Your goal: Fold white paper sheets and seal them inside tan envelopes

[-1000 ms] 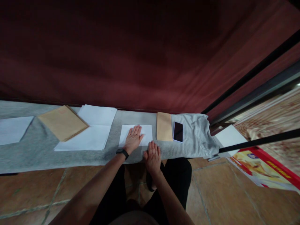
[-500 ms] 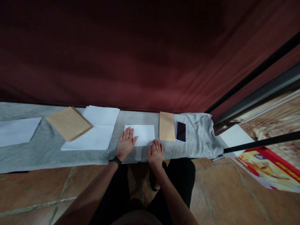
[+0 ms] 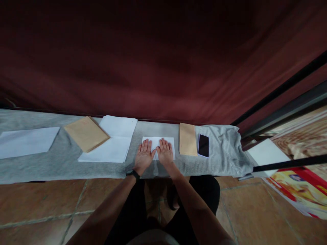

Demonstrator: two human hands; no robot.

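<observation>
A small white sheet of paper, seemingly folded, lies flat on the grey cloth in front of me. My left hand rests palm down on its left part, fingers stretched out. On its right part lies my right hand, also flat with the fingers extended. The two thumbs nearly meet over the middle of the paper, and the hands cover much of it. Just right of the paper is a brown envelope, with a phone, dark screen up, beside it.
To the left, several brown envelopes overlap a stack of creased white sheets. Farther left lies another white sheet. A dark red curtain hangs behind. Black bars and a colourful box stand at the right.
My right hand has moved from the paper's near right corner up onto the paper. My left hand stays flat on it. The whole view has shifted slightly.
</observation>
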